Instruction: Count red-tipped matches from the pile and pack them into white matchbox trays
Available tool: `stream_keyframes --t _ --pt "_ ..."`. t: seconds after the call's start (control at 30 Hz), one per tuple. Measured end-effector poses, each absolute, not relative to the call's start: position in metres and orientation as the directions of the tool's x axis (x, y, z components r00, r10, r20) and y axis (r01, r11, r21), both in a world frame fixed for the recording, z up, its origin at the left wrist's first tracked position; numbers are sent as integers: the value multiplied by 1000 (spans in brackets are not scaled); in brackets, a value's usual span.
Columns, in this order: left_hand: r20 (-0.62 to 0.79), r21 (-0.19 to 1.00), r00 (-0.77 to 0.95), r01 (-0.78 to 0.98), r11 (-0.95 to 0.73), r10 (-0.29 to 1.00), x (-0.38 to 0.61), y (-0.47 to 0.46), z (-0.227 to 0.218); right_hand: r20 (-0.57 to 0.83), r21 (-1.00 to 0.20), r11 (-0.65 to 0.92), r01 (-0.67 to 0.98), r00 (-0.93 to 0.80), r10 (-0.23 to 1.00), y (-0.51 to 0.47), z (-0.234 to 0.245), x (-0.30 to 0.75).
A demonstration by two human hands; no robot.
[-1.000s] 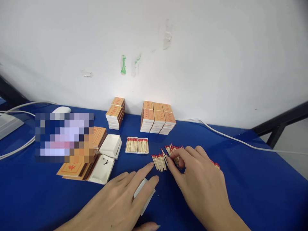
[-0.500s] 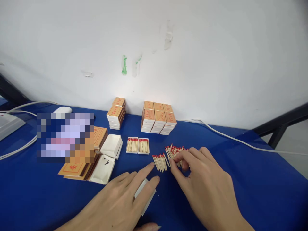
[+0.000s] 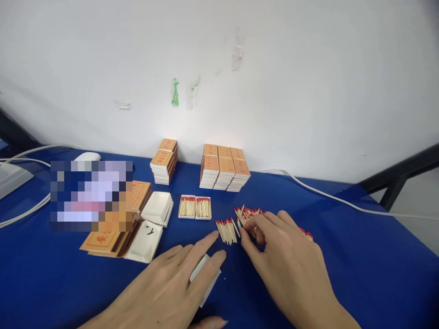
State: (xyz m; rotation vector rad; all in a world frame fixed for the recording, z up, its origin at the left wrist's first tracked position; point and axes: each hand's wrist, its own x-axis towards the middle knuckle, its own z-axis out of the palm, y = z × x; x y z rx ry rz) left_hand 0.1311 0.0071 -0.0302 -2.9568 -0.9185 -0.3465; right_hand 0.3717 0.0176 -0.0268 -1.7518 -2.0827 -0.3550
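Observation:
My right hand [image 3: 286, 256] bends over a loose pile of red-headed matches [image 3: 249, 214]. Its thumb and forefinger pinch a match [image 3: 239, 225] at the pile's left side. Left of the pinch lies a small row of matches [image 3: 226, 231], side by side with heads pointing away from me. My left hand [image 3: 168, 285] is open and palm down, its forefinger tip beside that row. Beneath its fingers, a white matchbox tray [image 3: 209, 288] is partly covered, so its inside is hidden. Two trays filled with matches [image 3: 187, 207] stand together farther back.
Orange matchboxes stand in a left stack [image 3: 162, 160] and a right block [image 3: 224, 171] by the wall. White trays [image 3: 157, 205] and flattened orange sleeves [image 3: 103, 241] lie at left, near a blurred patch [image 3: 92, 196]. A white cable [image 3: 322, 199] crosses the blue table [image 3: 373, 274].
My right hand has shifted slightly left, and some match heads now show beyond its right side. My left hand keeps its place beside the row. The view has moved a little.

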Motion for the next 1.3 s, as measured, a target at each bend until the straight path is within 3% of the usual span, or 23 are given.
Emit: stream_keyframes --t 0.53,0.7,0.9,1.0,1.3 --pt "213 48 788 582 -812 578 128 6 -33 364 -199 255 946 -170 916 13 -28 365" --pt "249 46 778 585 -809 577 129 4 -36 370 -173 248 953 -171 913 13 -27 366" --pt "352 -71 776 580 -812 523 126 2 -40 407 -164 217 962 -134 903 16 -23 369" --pt "322 -98 811 541 -835 488 125 4 -37 434 -155 218 964 -131 891 17 -21 371" --pt "236 74 851 465 -882 469 136 11 -13 468 -124 212 969 -132 874 18 -24 371"
